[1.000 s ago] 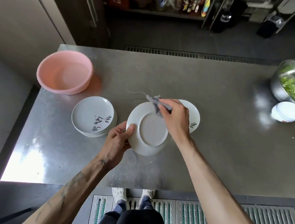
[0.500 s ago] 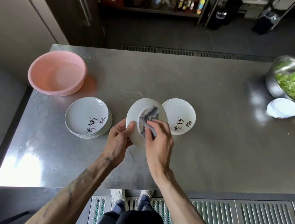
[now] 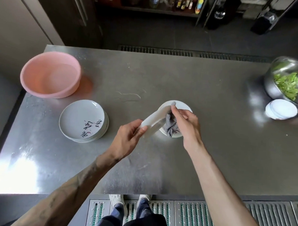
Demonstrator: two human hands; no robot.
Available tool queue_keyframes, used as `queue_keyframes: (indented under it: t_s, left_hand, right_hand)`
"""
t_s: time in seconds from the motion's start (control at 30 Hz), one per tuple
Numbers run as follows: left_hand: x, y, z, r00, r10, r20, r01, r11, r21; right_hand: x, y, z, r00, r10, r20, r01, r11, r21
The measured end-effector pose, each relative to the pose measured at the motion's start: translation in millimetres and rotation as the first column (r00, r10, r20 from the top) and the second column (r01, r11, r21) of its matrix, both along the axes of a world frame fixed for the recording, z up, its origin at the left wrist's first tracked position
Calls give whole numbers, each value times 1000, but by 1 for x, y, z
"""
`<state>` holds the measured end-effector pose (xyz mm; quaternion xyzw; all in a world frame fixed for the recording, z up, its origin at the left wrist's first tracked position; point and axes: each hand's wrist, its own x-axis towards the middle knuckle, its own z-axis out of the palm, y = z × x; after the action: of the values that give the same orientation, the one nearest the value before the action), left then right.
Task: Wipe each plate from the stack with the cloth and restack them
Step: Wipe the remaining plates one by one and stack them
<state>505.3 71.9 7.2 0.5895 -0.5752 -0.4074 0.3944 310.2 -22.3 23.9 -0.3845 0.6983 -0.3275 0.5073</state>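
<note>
Above the middle of the table (image 3: 163, 76), the left hand (image 3: 128, 137) pinches the tilted plate (image 3: 154, 120) at its rim and the right hand (image 3: 187, 124) grips the cloth (image 3: 170, 125) against it, so hard rubbing may knock it loose.

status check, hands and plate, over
Left hand grips tilted plate. Right hand holds cloth at its face. Stack sits left, nothing in the way.

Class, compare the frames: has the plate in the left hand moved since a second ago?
Yes. The held plate has tipped from face-on to nearly edge-on, its far end over the table plate.
</note>
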Motion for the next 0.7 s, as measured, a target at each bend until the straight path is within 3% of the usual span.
queue_keyframes:
  t_s: [0.1,0.2,0.27,0.4,0.5,0.6,0.7]
  left_hand:
    - [-1,-10,-6,938,-53,342,95,990,-105]
    - [-5,-21,-8,881,-89,465,180,971,-155]
    - [-10,-29,-11,857,-162,490,237,967,-95]
    - [-21,-48,-22,841,-214,498,293,952,-87]
    - [-30,-54,-37,885,-77,460,152,980,-128]
    - [-39,-60,-48,955,17,296,-34,998,53]
    - [-49,-76,-59,980,54,190,-96,971,220]
  right_hand:
    - [-14,-18,0,997,80,19,-81,995,64]
    - [-28,-29,-2,995,61,77,-69,991,112]
    - [-36,-34,-7,995,20,94,-31,993,118]
    - [-48,-38,-20,993,-78,92,69,993,97]
    - [-57,-41,-31,982,-137,127,128,988,81]
    - [-64,-46,-44,975,-185,123,177,981,77]
    - [-70,-53,-56,971,-221,93,215,974,63]
